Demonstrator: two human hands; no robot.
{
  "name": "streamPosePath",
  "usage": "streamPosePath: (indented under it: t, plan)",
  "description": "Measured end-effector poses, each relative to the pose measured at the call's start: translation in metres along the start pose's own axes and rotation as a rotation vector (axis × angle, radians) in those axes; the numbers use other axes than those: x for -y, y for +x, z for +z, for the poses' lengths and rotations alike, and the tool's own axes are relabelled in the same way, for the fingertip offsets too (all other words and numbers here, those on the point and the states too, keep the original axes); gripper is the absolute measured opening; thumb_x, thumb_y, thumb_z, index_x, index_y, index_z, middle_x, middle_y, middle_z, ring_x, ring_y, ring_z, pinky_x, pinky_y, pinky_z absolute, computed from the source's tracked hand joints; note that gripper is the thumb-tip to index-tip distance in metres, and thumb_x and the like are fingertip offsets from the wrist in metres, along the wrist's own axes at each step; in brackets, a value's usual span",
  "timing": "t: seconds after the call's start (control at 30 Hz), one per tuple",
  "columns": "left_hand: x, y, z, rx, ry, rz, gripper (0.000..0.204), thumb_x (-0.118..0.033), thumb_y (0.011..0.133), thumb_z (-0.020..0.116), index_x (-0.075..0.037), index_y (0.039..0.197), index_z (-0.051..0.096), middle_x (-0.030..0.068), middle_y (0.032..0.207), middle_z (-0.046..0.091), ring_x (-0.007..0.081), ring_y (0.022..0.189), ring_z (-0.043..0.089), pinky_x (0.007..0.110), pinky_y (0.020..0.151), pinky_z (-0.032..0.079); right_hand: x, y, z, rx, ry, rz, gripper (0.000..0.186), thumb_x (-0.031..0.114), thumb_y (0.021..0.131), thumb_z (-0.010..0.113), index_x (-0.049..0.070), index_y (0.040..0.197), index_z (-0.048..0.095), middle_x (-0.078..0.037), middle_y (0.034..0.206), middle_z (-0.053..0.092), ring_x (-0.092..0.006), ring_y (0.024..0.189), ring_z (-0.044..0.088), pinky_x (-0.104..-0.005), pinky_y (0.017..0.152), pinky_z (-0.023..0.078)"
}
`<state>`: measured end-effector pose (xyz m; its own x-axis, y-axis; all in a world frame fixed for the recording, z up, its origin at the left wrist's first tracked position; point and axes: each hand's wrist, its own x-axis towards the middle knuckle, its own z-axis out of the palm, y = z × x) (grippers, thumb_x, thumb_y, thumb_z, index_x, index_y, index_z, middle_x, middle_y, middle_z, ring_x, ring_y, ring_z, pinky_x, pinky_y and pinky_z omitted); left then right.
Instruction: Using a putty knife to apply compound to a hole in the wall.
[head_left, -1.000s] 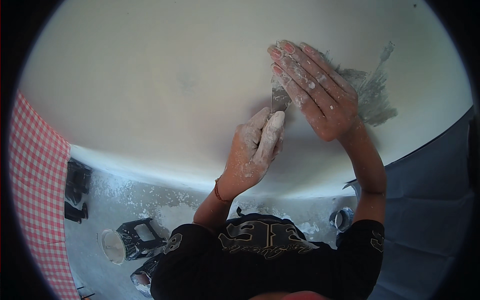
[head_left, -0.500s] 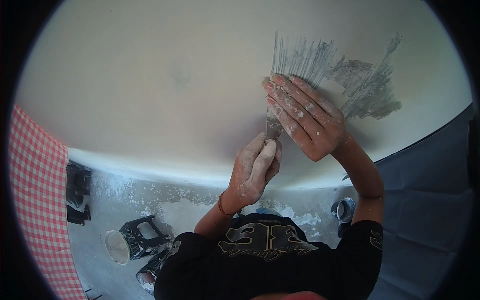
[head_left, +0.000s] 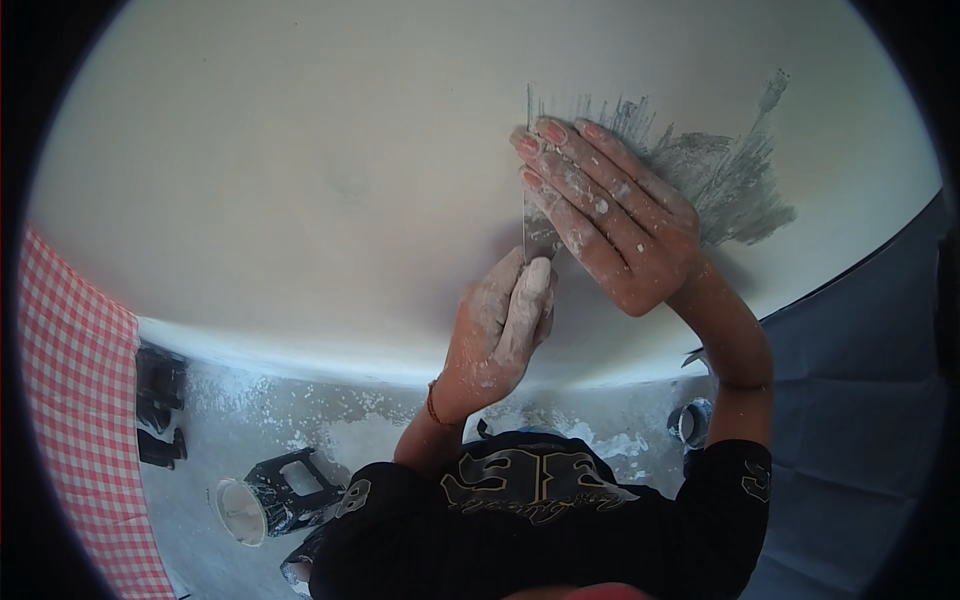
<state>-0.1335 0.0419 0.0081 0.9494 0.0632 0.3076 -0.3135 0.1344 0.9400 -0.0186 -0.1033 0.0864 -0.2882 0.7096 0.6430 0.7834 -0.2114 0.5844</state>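
Head view: left hand [head_left: 500, 325] gripping putty knife [head_left: 538, 235], right hand [head_left: 610, 215] flat on blade, wall [head_left: 300, 150] bare leftward

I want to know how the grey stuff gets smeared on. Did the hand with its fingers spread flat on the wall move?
Yes. The right hand has slid left, away from the grey putty patch on the wall, uncovering more streaks.

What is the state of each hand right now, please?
Left hand: closed on the handle of the thin metal putty knife.
Right hand: open, fingers flat, pressing the blade against the off-white plastered wall.
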Motion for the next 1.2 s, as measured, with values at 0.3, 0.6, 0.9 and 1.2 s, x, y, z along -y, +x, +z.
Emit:
streamPosePath:
  t: [0.3,0.6,0.9,1.2]
  plan:
    - [-0.015,0.01,0.006,-0.03,0.017,0.057,0.039,-0.034,0.111,0.044,-0.003,0.09,0.053,-0.0009,0.059,0.047,0.0065,0.052,0.041,0.026,0.05,0.034,-0.007,0.009,-0.005,-0.065,-0.143,0.016,0.028,0.015,0.086,0.066,0.0,0.108,0.074,-0.015,0.13,0.07,-0.0306,0.127,0.064,-0.0456,0.113,0.05]
    - [0.006,-0.035,0.007,0.078,-0.011,-0.078,0.037,-0.034,0.109,0.038,-0.003,0.097,0.055,-0.0002,0.056,0.045,0.0074,0.046,0.036,0.025,0.047,0.03,0.037,-0.021,-0.017,0.079,-0.063,0.059,0.034,0.015,0.089,0.063,0.0,0.118,0.073,-0.016,0.134,0.067,-0.0294,0.131,0.061,-0.0447,0.116,0.046]
    - [0.01,-0.042,-0.003,0.158,-0.142,-0.115,0.047,-0.041,0.112,0.027,-0.004,0.105,0.054,0.0027,0.06,0.05,0.0075,0.041,0.038,0.023,0.042,0.032,0.043,-0.025,0.001,0.149,-0.162,0.11,0.039,0.014,0.094,0.056,-0.001,0.128,0.067,-0.017,0.14,0.064,-0.0309,0.134,0.058,-0.0465,0.116,0.046]
    - [0.022,-0.039,0.004,0.159,-0.219,-0.139,0.028,-0.029,0.112,0.039,-0.005,0.101,0.049,0.0005,0.065,0.05,0.0064,0.047,0.042,0.024,0.044,0.033,0.042,-0.024,0.002,0.122,-0.119,0.092,0.035,0.012,0.095,0.055,-0.002,0.124,0.069,-0.017,0.138,0.065,-0.0313,0.133,0.059,-0.0454,0.115,0.048]
